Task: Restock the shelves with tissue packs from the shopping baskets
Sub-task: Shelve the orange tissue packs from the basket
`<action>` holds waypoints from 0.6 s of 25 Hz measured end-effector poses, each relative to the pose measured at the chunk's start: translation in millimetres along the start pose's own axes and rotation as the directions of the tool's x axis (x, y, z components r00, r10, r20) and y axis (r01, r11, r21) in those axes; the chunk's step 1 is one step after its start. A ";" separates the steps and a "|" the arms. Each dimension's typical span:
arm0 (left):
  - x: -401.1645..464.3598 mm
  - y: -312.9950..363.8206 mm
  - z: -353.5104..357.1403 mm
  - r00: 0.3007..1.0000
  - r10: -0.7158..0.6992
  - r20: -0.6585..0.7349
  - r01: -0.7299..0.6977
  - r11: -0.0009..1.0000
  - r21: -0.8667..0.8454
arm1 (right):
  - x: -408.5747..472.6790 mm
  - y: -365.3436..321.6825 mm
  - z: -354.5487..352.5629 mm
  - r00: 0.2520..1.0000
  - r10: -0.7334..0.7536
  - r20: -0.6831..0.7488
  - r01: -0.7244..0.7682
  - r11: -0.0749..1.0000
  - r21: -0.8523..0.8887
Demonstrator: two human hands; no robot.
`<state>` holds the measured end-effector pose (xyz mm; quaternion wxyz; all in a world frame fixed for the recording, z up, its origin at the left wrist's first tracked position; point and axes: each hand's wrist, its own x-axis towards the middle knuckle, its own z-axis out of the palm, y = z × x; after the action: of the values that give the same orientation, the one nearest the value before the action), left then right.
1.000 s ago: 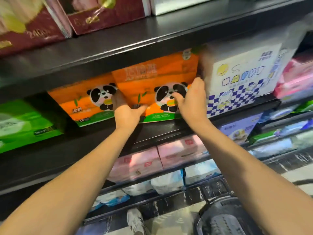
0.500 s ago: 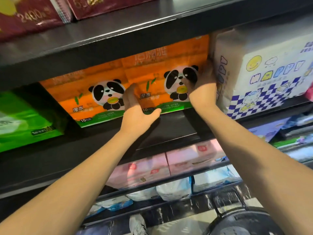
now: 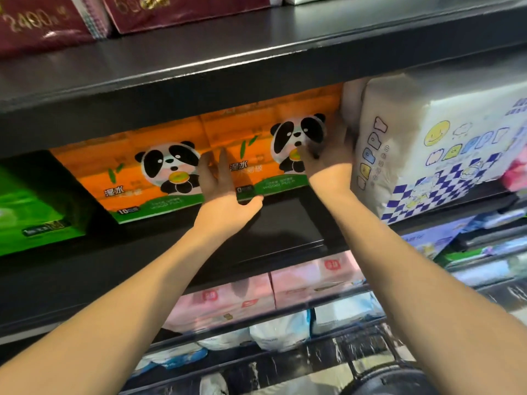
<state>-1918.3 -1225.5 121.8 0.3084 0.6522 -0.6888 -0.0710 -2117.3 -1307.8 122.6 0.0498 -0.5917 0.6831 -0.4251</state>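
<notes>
Both hands are up at the middle shelf (image 3: pixel 285 223), seating an orange panda tissue pack (image 3: pixel 265 149). Over the last second that pack has slid deeper under the shelf above, and now its front face sits close to level with the matching orange pack (image 3: pixel 134 178) to the outside of the left hand.

The left hand (image 3: pixel 225 192) lies with straight fingers flat against the pack's front left edge, thumb hooked out under the bottom corner, pressing rather than gripping. The right hand (image 3: pixel 328 158) has shifted from the top corner down to the pack's right side; its fingers look spread over the panda print, squeezed in beside the white checkered bundle (image 3: pixel 427 155) just beyond it. It is blurred, so I cannot tell the exact finger lie.

As I judge it, this pack is nearly home: a last small push should square it with its neighbour, then the hands can go back down for more. A dark rounded shape (image 3: pixel 393 377) well below the right forearm may be the basket, though I cannot be sure.
</notes>
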 end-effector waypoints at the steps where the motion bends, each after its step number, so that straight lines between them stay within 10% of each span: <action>1: 2.9 -1.0 2.4 1.000 0.029 -0.008 -0.029 0.999 0.033 | -1.0 2.6 3.6 0.999 -0.030 0.020 0.029 0.999 0.036; 6: 12.6 -12.0 6.2 0.998 0.058 0.011 -0.058 0.905 0.422 | -8.9 -2.5 6.7 0.970 -0.092 0.227 0.126 0.982 -0.144; 11: 13.4 -28.2 -0.1 0.977 0.208 -0.044 -0.118 0.703 0.701 | -19.6 -9.0 2.3 0.991 -0.067 0.113 0.057 0.995 0.087; 15: 18.9 -33.3 10.5 0.984 0.177 -0.015 -0.111 0.677 0.728 | -26.6 -8.5 0.1 0.923 -0.014 0.383 -0.041 0.990 0.133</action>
<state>-1894.5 -1251.1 103.1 0.0597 0.6670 -0.6963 0.2583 -2102.9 -1284.7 116.4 0.2263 -0.6537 0.6331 -0.3473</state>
